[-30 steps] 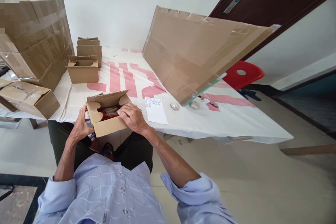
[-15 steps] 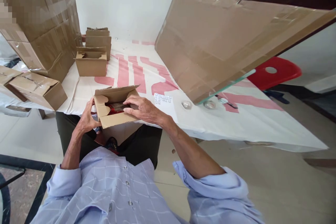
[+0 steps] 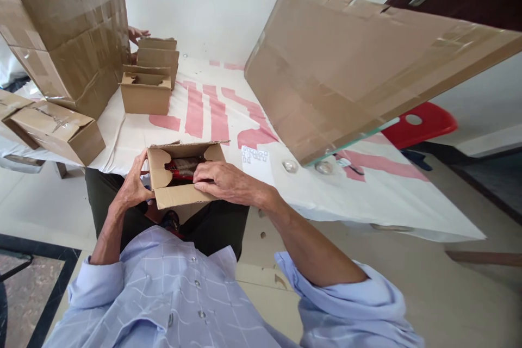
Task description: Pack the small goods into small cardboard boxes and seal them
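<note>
A small open cardboard box (image 3: 179, 194) sits at the near edge of the table, over my lap. Red and dark items (image 3: 182, 168) lie inside it. My left hand (image 3: 134, 187) grips the box's left side, fingers wrapped round the end flap. My right hand (image 3: 222, 180) lies across the box's right end, fingers curled over the front wall and reaching onto the items inside.
The white and pink table cover (image 3: 204, 119) carries a label sheet (image 3: 255, 159), two clear tape rolls (image 3: 290, 165), other small boxes (image 3: 145, 93), a taped box (image 3: 57, 130) and a big carton (image 3: 69, 27). A large flat cardboard sheet (image 3: 350, 65) leans at the right. Another person's hand (image 3: 136, 34) shows at the back.
The view shifted slightly. My right hand's fingers slid a little further into the box. My left hand keeps its hold on the box's left side.
</note>
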The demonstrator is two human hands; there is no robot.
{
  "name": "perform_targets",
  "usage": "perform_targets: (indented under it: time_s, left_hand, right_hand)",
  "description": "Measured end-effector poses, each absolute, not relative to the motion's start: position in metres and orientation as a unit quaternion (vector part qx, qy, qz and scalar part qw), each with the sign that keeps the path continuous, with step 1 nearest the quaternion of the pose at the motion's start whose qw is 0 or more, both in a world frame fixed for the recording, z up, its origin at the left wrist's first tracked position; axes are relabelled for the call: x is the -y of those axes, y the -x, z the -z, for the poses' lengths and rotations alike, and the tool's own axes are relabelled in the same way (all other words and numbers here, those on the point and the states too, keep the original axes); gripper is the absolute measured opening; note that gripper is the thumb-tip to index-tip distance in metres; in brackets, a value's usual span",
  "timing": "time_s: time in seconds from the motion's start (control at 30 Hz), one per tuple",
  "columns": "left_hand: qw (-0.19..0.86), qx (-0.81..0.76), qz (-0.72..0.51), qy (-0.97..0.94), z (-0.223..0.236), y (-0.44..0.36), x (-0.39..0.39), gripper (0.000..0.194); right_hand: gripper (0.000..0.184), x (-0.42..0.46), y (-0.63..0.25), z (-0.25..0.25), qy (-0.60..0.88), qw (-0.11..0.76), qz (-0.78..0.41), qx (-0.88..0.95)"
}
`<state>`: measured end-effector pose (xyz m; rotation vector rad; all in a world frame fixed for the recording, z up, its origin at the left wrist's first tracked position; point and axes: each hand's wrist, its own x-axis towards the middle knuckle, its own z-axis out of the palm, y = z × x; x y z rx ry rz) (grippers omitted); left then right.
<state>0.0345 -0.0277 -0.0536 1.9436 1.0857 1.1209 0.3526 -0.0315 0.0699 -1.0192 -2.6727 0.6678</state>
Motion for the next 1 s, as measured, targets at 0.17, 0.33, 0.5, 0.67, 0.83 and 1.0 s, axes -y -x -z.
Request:
perform_targets:
  time_s: [0.17, 0.33, 0.5, 0.67, 0.83, 1.0]
  left_hand:
    - [0.329, -0.404, -0.429, -0.738, 0.055, -0.038, 0.029, 0.138]
    - [0.314, -0.405, -0.424, -0.747, 0.051, -0.042, 0.028, 0.135]
    - [0.323, -0.401, -0.427, -0.743, 0.051, -0.044, 0.027, 0.134]
    - [0.338, -0.406, -0.429, -0.733, 0.059, -0.043, 0.026, 0.135]
    - [0.362, -0.403, -0.435, -0.719, 0.066, -0.038, 0.020, 0.138]
    - [0.362, -0.413, -0.436, -0.713, 0.063, -0.034, -0.006, 0.136]
  right_hand:
    - [0.017, 0.023, -0.352, -0.057, 0.406, 0.081, -0.142, 0.899]
    - [0.027, -0.010, -0.336, -0.028, 0.449, 0.040, -0.055, 0.891]
    - [0.010, -0.033, -0.321, -0.024, 0.417, -0.040, -0.024, 0.908]
    - [0.014, -0.035, -0.310, -0.030, 0.406, -0.042, 0.001, 0.913]
    - [0.020, -0.029, -0.311, -0.059, 0.435, -0.019, 0.009, 0.900]
    - [0.027, -0.033, -0.338, -0.119, 0.447, 0.152, -0.032, 0.881]
